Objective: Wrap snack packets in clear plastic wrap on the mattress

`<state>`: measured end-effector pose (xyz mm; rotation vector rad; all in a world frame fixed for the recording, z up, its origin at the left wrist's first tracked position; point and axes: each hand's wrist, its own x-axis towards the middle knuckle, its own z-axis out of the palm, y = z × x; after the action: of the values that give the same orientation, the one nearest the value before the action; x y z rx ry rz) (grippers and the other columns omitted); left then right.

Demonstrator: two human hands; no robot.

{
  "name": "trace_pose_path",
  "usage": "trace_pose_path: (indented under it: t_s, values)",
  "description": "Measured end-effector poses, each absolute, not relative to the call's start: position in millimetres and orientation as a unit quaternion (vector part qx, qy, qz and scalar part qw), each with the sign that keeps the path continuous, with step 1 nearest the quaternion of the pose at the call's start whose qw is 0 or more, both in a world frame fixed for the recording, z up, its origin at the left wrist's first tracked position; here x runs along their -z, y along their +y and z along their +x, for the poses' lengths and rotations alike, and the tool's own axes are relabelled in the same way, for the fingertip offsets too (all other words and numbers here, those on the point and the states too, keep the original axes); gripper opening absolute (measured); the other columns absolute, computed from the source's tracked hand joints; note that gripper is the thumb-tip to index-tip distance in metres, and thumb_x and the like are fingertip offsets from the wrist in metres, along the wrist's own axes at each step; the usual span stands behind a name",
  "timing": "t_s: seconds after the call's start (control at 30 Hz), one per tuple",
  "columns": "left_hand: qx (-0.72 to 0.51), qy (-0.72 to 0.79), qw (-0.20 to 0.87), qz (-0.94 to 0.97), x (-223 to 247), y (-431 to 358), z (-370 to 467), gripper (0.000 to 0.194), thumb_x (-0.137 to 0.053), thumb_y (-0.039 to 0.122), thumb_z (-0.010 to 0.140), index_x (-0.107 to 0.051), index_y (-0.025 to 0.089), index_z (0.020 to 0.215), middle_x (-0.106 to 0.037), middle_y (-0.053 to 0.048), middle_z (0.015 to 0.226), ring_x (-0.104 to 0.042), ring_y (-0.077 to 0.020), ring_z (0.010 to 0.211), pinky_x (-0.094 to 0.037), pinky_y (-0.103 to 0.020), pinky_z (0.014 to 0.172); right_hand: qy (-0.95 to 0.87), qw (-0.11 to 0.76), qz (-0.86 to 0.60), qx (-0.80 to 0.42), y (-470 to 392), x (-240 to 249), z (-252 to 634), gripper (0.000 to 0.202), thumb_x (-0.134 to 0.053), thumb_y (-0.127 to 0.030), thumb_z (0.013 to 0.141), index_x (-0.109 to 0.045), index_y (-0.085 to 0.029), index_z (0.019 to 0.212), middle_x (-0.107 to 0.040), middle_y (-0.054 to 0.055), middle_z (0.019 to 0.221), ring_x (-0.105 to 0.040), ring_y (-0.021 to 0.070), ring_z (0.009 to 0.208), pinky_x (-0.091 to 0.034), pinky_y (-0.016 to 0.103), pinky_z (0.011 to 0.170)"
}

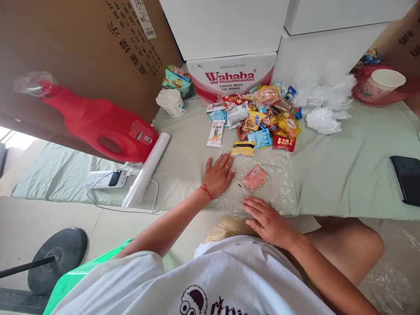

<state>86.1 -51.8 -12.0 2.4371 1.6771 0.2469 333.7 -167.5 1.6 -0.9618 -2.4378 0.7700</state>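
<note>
Clear plastic film (pixel 282 183) lies spread on the green cloth, with a pink snack packet (pixel 255 177) on it. My left hand (pixel 219 175) rests palm down on the film's left edge, fingers spread, left of the packet. Below the packet, my right hand (pixel 264 216) lies at the film's near edge with its fingers stretched out and nothing visible in it. A yellow packet (pixel 243 148) sits just beyond my left fingertips, at the front of a pile of mixed snack packets (pixel 259 118).
A roll of film (pixel 146 170) and a red bottle (pixel 105 127) stand left. Behind are a paper cup (pixel 171 103) and a Wahaha box (pixel 231 72). Crumpled clear bags (pixel 323 103), a red bowl with a cup (pixel 377 94) and a phone (pixel 407 179) are right.
</note>
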Motion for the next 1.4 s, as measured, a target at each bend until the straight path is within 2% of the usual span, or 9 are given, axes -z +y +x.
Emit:
trace_pose_path:
  t_s: [0.13, 0.27, 0.37, 0.47, 0.67, 0.9, 1.03, 1.2, 1.4]
  values:
    - [-0.070, 0.599, 0.084, 0.793, 12, -64, 87, 0.061, -0.031, 0.047, 0.108, -0.037, 0.021, 0.163, -0.033, -0.013, 0.170, -0.033, -0.0289, 0.158, -0.011, -0.065, 0.128, -0.864, 0.219, -0.372, -0.258, -124, -26, 353, 0.045, -0.047, -0.014, 0.102, -0.068, -0.031, 0.137, -0.072, 0.005, 0.134, -0.061, 0.0214, 0.132, -0.054, 0.044, 0.111]
    - [-0.044, 0.610, 0.073, 0.788, 8, -65, 92, 0.062, -0.028, 0.048, 0.108, -0.034, 0.022, 0.164, -0.030, -0.011, 0.171, -0.031, -0.0288, 0.159, -0.014, -0.066, 0.128, -0.914, 0.084, -0.359, -0.168, -65, -41, 342, 0.066, -0.048, 0.002, 0.088, -0.060, -0.025, 0.147, -0.058, 0.007, 0.154, -0.034, 0.0296, 0.156, -0.029, 0.060, 0.126]
    - [-0.024, 0.620, 0.063, 0.782, 5, -65, 93, 0.063, -0.025, 0.049, 0.108, -0.032, 0.024, 0.165, -0.028, -0.009, 0.172, -0.030, -0.0288, 0.159, -0.017, -0.066, 0.128, -0.933, -0.016, -0.316, -0.170, -42, -45, 332, 0.064, -0.056, -0.001, 0.087, -0.059, -0.022, 0.147, -0.062, 0.010, 0.149, -0.030, 0.0322, 0.158, -0.021, 0.063, 0.127]
    - [-0.018, 0.621, 0.062, 0.781, 5, -66, 93, 0.064, -0.024, 0.050, 0.107, -0.031, 0.023, 0.166, -0.027, -0.008, 0.172, -0.029, -0.0292, 0.160, -0.019, -0.066, 0.128, -0.938, -0.013, -0.308, -0.158, -42, -41, 334, 0.052, -0.065, -0.014, 0.090, -0.063, -0.023, 0.142, -0.068, 0.011, 0.138, -0.034, 0.0329, 0.155, -0.018, 0.062, 0.128]
    - [-0.030, 0.619, 0.067, 0.782, 6, -66, 92, 0.066, -0.025, 0.050, 0.107, -0.031, 0.020, 0.165, -0.027, -0.008, 0.172, -0.028, -0.0295, 0.160, -0.019, -0.069, 0.127, -0.918, 0.101, -0.357, -0.138, -50, -30, 358, 0.037, -0.060, -0.026, 0.097, -0.069, -0.018, 0.132, -0.070, 0.015, 0.126, -0.052, 0.0324, 0.133, -0.038, 0.054, 0.117]
    - [-0.039, 0.616, 0.071, 0.784, 7, -66, 91, 0.065, -0.027, 0.050, 0.107, -0.033, 0.021, 0.165, -0.028, -0.009, 0.172, -0.028, -0.0307, 0.160, -0.018, -0.069, 0.127, -0.884, 0.239, -0.357, -0.183, -18, -63, 361, 0.031, -0.049, -0.018, 0.100, -0.078, -0.024, 0.109, -0.075, 0.010, 0.102, -0.057, 0.0287, 0.119, -0.049, 0.047, 0.099]
    - [-0.047, 0.616, 0.072, 0.783, 8, -66, 91, 0.065, -0.027, 0.051, 0.108, -0.033, 0.021, 0.165, -0.027, -0.008, 0.172, -0.029, -0.0293, 0.160, -0.017, -0.068, 0.128, -0.876, 0.172, -0.423, -0.153, -18, -72, 344, 0.029, -0.050, -0.019, 0.099, -0.077, -0.020, 0.111, -0.073, 0.011, 0.106, -0.058, 0.0276, 0.110, -0.048, 0.043, 0.098]
    - [-0.050, 0.614, 0.072, 0.784, 7, -67, 90, 0.065, -0.025, 0.049, 0.108, -0.032, 0.020, 0.165, -0.027, -0.008, 0.172, -0.029, -0.0285, 0.160, -0.017, -0.069, 0.128, -0.846, 0.001, -0.525, -0.095, -54, -52, 322, 0.047, -0.060, -0.025, 0.095, -0.062, -0.016, 0.141, -0.063, 0.017, 0.134, -0.049, 0.0358, 0.125, -0.047, 0.045, 0.096]
    - [-0.047, 0.598, 0.069, 0.797, 9, -68, 88, 0.080, -0.026, 0.067, 0.104, -0.029, 0.017, 0.166, -0.021, -0.011, 0.173, -0.025, -0.0313, 0.161, -0.013, -0.071, 0.127, -0.830, -0.041, -0.546, -0.102, -69, -39, 342, 0.053, -0.058, -0.029, 0.098, -0.053, -0.021, 0.150, -0.063, 0.014, 0.137, -0.054, 0.0341, 0.119, -0.047, 0.045, 0.094]
